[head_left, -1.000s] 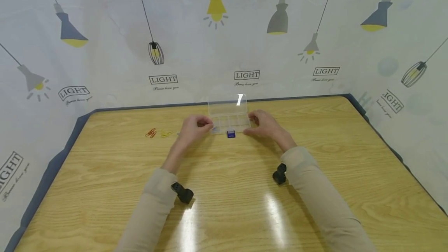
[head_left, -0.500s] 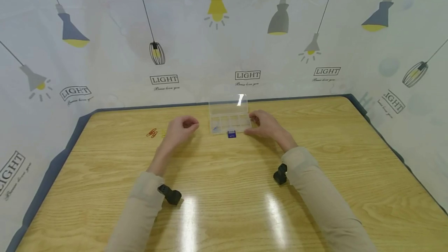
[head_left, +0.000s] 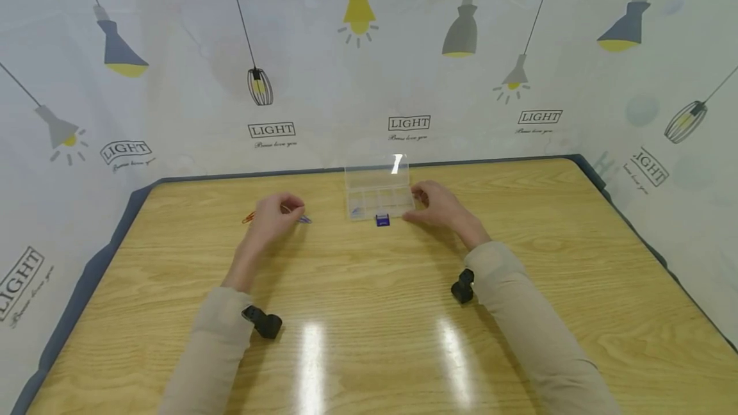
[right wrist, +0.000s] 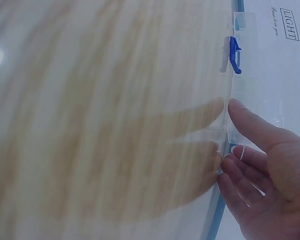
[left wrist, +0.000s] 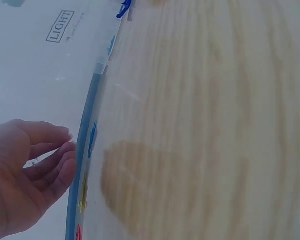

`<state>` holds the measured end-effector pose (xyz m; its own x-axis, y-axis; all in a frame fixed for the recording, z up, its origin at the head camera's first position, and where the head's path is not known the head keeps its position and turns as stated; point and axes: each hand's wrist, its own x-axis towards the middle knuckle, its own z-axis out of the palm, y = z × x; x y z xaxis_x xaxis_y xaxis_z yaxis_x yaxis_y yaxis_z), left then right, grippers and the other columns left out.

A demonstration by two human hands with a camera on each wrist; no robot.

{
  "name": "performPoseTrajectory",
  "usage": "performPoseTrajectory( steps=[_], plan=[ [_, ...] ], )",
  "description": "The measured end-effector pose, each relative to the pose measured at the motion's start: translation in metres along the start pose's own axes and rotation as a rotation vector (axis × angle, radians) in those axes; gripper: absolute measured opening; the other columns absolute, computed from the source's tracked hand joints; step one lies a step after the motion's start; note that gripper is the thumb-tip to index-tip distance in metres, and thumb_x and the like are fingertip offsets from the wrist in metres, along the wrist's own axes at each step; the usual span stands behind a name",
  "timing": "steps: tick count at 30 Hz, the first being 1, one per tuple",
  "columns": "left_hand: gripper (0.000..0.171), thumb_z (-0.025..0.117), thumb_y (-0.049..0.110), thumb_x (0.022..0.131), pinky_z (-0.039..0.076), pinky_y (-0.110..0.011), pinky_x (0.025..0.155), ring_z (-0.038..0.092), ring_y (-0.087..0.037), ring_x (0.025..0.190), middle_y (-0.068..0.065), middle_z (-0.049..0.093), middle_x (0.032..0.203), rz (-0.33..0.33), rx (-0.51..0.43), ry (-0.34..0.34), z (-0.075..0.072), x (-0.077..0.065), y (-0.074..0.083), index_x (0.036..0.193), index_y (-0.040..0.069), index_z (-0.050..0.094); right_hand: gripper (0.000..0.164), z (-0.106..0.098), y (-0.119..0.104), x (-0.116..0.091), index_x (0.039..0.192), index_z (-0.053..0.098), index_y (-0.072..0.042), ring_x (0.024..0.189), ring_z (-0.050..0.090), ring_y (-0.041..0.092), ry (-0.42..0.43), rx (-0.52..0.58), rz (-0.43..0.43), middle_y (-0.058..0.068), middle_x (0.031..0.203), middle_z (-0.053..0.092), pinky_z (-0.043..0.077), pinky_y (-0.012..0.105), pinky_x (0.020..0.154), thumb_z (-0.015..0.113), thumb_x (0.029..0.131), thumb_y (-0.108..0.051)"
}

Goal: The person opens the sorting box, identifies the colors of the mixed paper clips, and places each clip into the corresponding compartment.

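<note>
A clear plastic compartment box (head_left: 392, 198) stands with its lid raised near the table's back edge, its blue latch (head_left: 382, 219) at the front. Something blue (head_left: 357, 212) lies in its leftmost compartment. My right hand (head_left: 436, 205) holds the box by its right end, thumb at the front corner. To the left, my left hand (head_left: 273, 215) hovers over a row of paper clips, fingers loosely bent, with nothing between them. In the left wrist view, blue clips (left wrist: 92, 140), yellow clips (left wrist: 83, 194) and red clips (left wrist: 78, 233) line up beyond the fingertips.
The wooden table (head_left: 369, 274) extends in front of both arms. Behind it rises a wall covering (head_left: 317, 69) printed with lamps, close to the box's raised lid. Each sleeve carries a small black wrist camera (head_left: 263, 322).
My left hand has moved left, away from the box to above the paper clips, uncovering the blue thing in the left compartment. The right hand keeps its hold on the box.
</note>
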<state>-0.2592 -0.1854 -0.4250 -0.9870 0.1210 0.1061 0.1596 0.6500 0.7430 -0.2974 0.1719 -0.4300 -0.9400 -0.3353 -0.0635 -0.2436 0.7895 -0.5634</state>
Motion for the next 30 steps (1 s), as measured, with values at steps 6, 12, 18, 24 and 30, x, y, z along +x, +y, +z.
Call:
performPoseTrajectory(
  steps=[6,12,18,24,30],
  plan=[
    [0.015,0.065,0.002,0.094,0.052,-0.042,0.083,0.063,-0.032,0.09,-0.02,0.069,0.097,0.007,0.061,-0.062,-0.0026,-0.001,-0.0061,0.104,-0.008,0.069,0.07,-0.0008,-0.0008,-0.001,0.139,0.051,0.004,0.113,0.052,0.03,-0.002,-0.002,-0.002,0.018,0.128,0.057,0.045,0.045,0.101,0.082,0.086,-0.028],
    [0.01,0.064,-0.003,0.092,0.052,-0.041,0.078,0.063,-0.031,0.086,-0.019,0.068,0.092,0.019,0.131,-0.113,-0.0041,-0.0012,-0.0069,0.099,-0.008,0.07,0.069,-0.0004,-0.0008,-0.0009,0.138,0.051,0.005,0.109,0.052,0.03,0.002,-0.006,-0.014,0.018,0.125,0.057,0.046,0.045,0.098,0.082,0.086,-0.028],
    [0.007,0.066,0.0,0.094,0.051,-0.04,0.076,0.061,-0.029,0.085,-0.018,0.068,0.093,-0.002,0.137,-0.126,-0.0049,-0.0026,-0.0068,0.096,-0.006,0.07,0.07,0.0001,-0.0002,0.0008,0.139,0.051,0.005,0.111,0.052,0.03,0.005,-0.012,-0.012,0.019,0.126,0.057,0.045,0.045,0.1,0.082,0.086,-0.028],
    [0.007,0.067,0.001,0.094,0.051,-0.039,0.079,0.062,-0.028,0.087,-0.018,0.069,0.095,-0.013,0.116,-0.133,-0.0054,-0.0046,-0.0085,0.096,-0.005,0.07,0.07,0.0006,-0.0002,0.001,0.139,0.051,0.005,0.112,0.052,0.03,0.004,-0.014,-0.011,0.018,0.127,0.057,0.045,0.045,0.101,0.082,0.086,-0.029],
    [0.01,0.069,0.005,0.095,0.051,-0.042,0.083,0.064,-0.029,0.091,-0.017,0.07,0.097,-0.009,0.087,-0.129,-0.0029,-0.0069,-0.0028,0.098,-0.004,0.07,0.069,-0.0005,-0.001,-0.0002,0.139,0.051,0.005,0.113,0.052,0.031,0.004,-0.009,-0.008,0.018,0.127,0.057,0.045,0.046,0.101,0.082,0.086,-0.029]
  ],
)
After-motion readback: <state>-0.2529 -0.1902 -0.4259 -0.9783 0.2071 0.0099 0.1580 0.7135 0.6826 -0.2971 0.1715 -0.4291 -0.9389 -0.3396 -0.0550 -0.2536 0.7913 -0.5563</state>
